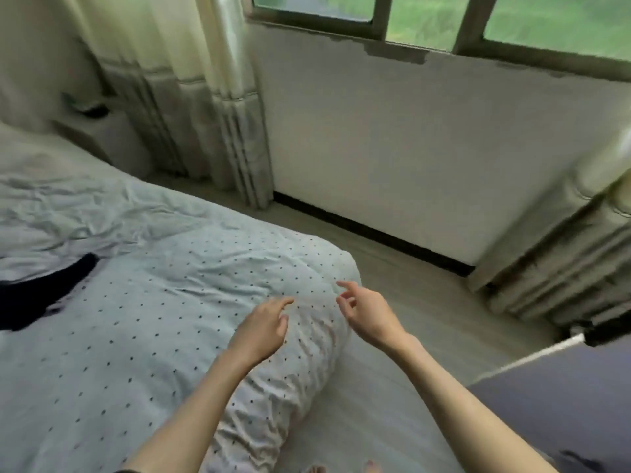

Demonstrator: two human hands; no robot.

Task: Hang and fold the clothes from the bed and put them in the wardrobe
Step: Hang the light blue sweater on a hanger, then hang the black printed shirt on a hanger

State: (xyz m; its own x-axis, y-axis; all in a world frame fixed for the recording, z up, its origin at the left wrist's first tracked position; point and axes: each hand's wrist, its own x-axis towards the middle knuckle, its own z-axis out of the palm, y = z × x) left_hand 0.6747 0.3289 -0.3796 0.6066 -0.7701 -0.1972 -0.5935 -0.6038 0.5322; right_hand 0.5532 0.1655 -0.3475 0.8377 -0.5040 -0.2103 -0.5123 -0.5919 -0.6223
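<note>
A bed fills the left and lower part of the head view, covered by a pale blue duvet [153,302] with small dark dots. A black garment [44,295] lies on the duvet at the far left, partly cut off by the frame edge. My left hand [263,326] hovers just over the duvet's folded right end, fingers loosely extended, holding nothing. My right hand [365,310] hangs beside it over the bed's edge, fingers relaxed and slightly curled, also holding nothing. No wardrobe is in view.
A strip of wooden floor [426,295] runs between the bed and the white wall under the window [433,22]. Curtains hang at the left [205,114] and right [580,233]. A nightstand [102,138] stands in the far corner. A grey-purple surface [563,404] sits at lower right.
</note>
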